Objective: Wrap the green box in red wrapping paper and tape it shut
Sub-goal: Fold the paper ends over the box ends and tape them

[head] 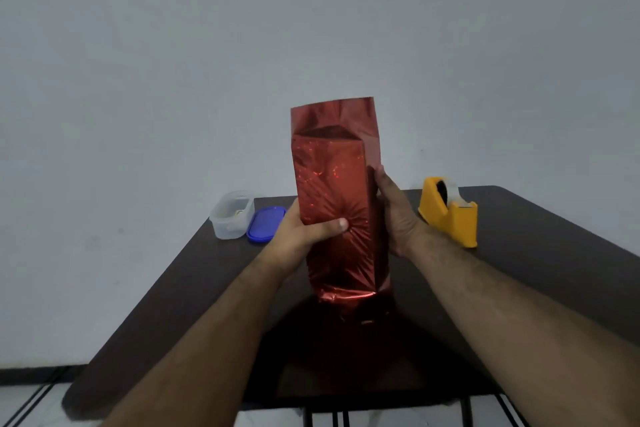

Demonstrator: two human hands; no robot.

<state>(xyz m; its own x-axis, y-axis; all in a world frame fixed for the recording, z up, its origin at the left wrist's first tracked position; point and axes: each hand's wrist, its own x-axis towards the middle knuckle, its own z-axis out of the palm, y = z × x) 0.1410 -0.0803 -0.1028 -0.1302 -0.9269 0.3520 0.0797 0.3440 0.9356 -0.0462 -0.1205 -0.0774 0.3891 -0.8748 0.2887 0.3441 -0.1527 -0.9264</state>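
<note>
Pale bare wall fills most of my view, with a dark worktop [536, 288] below it. I have the box standing on end near the middle of that worktop, already sleeved in the red wrapping paper [332, 191]; no green shows anywhere, so I take the box to be fully inside. The paper runs past the box's upper end as an open tube, and the lower end looks crumpled against the worktop, though shadow there keeps me from saying whether it is folded shut.

My left hand [304, 229] grips the parcel's left side, thumb pressed across the front face. My right hand [394, 215] lies flat against the right side, fingers pointing up along the edge, steadying rather than clenching. Both forearms reach in from below, roughly level.

I judge the body wrap done and the end folds in hand. Next I would press the upper overhang down into flaps, which needs one hand to pin the fold while the other reaches to the yellow tape dispenser [450, 215], well off to the right. A clear tub [230, 217] and blue lid [265, 222] sit at the left.
</note>
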